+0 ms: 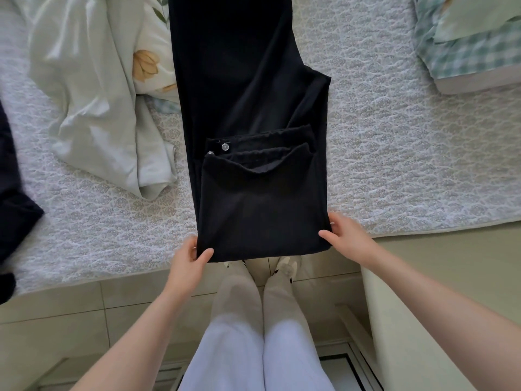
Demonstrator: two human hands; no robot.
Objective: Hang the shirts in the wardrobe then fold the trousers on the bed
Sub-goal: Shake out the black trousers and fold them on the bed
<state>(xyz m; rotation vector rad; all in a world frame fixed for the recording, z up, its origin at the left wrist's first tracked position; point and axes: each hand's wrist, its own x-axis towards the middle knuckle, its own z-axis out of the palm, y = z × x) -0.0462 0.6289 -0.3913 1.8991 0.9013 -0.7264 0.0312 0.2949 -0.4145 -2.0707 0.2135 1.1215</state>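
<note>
The trousers (248, 88), black, are lying lengthwise on the bed (394, 142), running from its near edge toward the far side and out past the top of the view. Their near part is lying doubled over. The waistband (270, 135) is sitting face up on top of the cloth, roughly midway along the visible length, with two pale buttons (224, 147) showing at its left end. The fold is forming the near end, which is reaching just past the bed's near edge.

The left hand (187, 259) is pinching the fold's left corner, thumb on top and fingers tucked under the cloth. The right hand (349, 235) is gripping the right corner, thumb lying on the upper face and fingers curling round the side edge. Both forearms are reaching in from the bottom of the view.

Just left of the trousers a pale green sheet (84, 94) is lying crumpled, and a floral pillow (152, 60) is showing between the sheet and the trousers' left edge. A dark garment (14, 179) is lying at the bed's left edge, well apart from the trousers. At the far right corner a checked cover (465, 52) is sitting folded, also well apart.

Below the fold the person's legs (253, 320), in light cloth, are standing close to the bed's near edge, with shoes (284, 266) on the tiled floor (70, 306).
</note>
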